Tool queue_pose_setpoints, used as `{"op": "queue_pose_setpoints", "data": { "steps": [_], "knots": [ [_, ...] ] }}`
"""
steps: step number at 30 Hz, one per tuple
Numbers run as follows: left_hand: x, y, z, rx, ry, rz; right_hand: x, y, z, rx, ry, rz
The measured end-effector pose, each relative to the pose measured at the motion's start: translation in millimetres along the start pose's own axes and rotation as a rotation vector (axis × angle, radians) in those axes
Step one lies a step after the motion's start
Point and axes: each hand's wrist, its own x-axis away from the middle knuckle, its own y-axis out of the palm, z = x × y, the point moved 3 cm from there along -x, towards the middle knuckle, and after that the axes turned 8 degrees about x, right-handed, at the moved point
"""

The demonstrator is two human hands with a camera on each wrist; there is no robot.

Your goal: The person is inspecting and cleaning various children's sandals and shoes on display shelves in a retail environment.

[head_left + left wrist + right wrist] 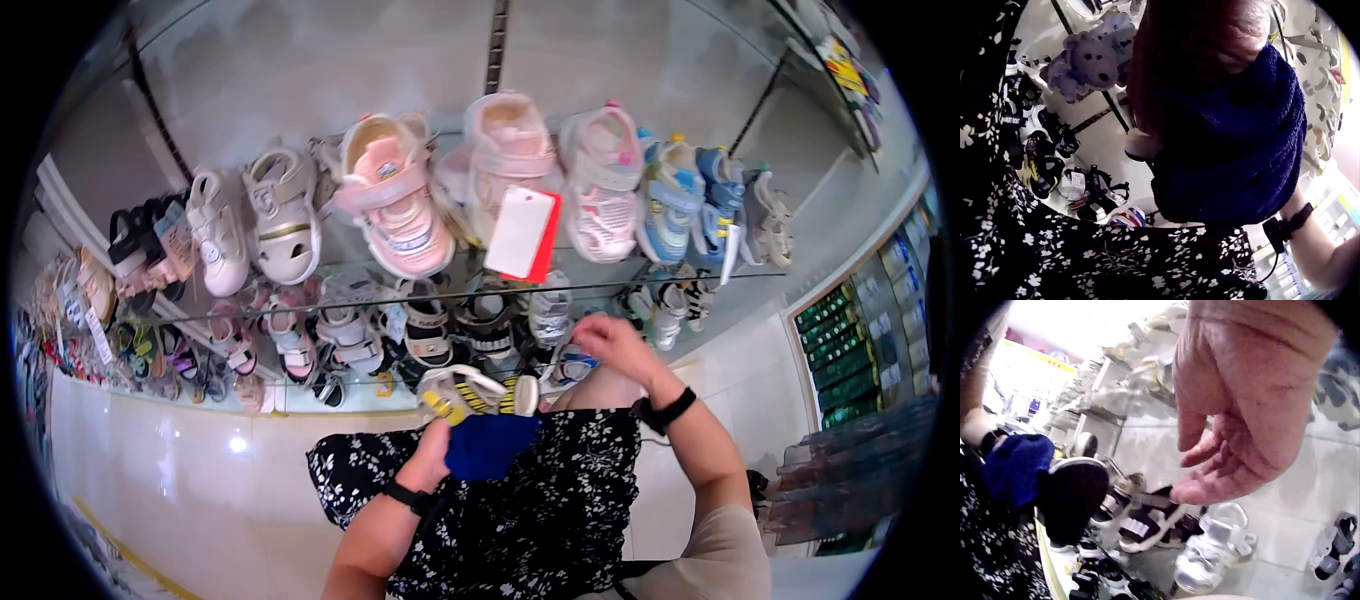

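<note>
My left hand [428, 462] [1210, 31] grips a dark blue cloth [490, 447] [1229, 144] in front of the lap. At the cloth's upper edge is a white and grey sandal [478, 388] with yellow parts, by the thumb; the right wrist view shows a dark sole [1074, 499] beside the cloth [1019, 469]. Whether the fingers also hold the sandal is hidden by the cloth. My right hand [615, 348] [1247, 394] hangs loosely curled with nothing in it, above the lower display, near a black and white sandal [1147, 526] and a silver sandal [1210, 553].
A glass shelf [440, 294] with several children's shoes, including a pink one [405, 225], crosses in front. A white and red tag [520, 235] hangs over its edge. More sandals [345, 335] stand below. Green packages [835, 345] fill a rack at the right.
</note>
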Motion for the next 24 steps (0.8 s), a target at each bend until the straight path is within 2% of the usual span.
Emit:
{"op": "queue_pose_setpoints", "data": {
  "steps": [1,2,3,4,5,6,7,8,10,12,13,14,16,17,18,20,22,24],
  "knots": [
    [8.0,5.7,1.6,0.051,-0.035,-0.015,20.6,7.8,-10.3,-0.212,0.036,-0.125],
    [16.1,12.0,2.7,0.1,-0.07,-0.027,42.9,15.6,-24.4,-0.165,0.029,-0.189],
    [10.7,1.2,2.8,0.137,-0.097,-0.067,62.7,19.5,-59.9,0.053,0.103,-0.316],
    [12.3,6.3,1.8,0.112,-0.082,-0.129,78.0,45.9,-45.1,-0.019,-0.087,-0.274],
    [29.9,47.2,-0.2,0.09,-0.04,-0.194,92.4,60.9,-62.4,-0.037,0.072,-0.421],
    [49.7,91.2,-6.4,0.07,0.006,-0.261,104.3,92.3,-43.4,-0.142,0.032,-0.482],
    [55.3,103.2,-13.7,0.031,0.039,-0.243,112.4,111.4,-56.8,-0.44,0.02,-0.611],
    [56.9,111.6,-20.9,-0.007,0.075,-0.225,122.4,138.4,-51.5,-0.672,0.033,-0.544],
    [55.8,116.1,-34.6,-0.033,0.202,-0.134,129.6,145.7,-73.6,-1.047,0.307,-0.396],
    [55.6,112.7,-37.7,-0.089,0.331,-0.001,132.8,152.2,-63.5,-1.205,0.347,-0.249],
    [52.5,112.0,-37.8,-0.047,0.33,0.004,132.4,151.9,-59.8,-1.282,0.366,-0.174],
    [47.9,105.3,-37.8,-0.055,0.372,0.02,135.4,142.0,-53.1,-1.217,0.396,-0.127],
    [39.6,98.1,-38.9,-0.061,0.455,0.043,139.6,112.5,-41.9,-1.261,0.31,-0.055],
    [44.6,105.7,-37.4,-0.164,0.611,0.034,141.8,91.6,-30.9,-1.233,0.262,-0.001],
    [43.5,80.9,-31.4,-0.069,0.476,0.076,143.3,69.6,-20.9,-1.204,0.219,0.052],
    [49.2,78.6,-28.7,0.028,0.452,0.067,134.1,13.0,-23.3,-1.149,0.02,0.275],
    [53.6,72.3,-27.6,0.045,0.457,0.092,107.4,-23.2,-1.6,-1.073,0.091,0.258],
    [57.6,74.8,-30.9,0.066,0.429,0.145,56.9,-48.9,31.8,-0.758,0.072,0.315]
  ]
}}
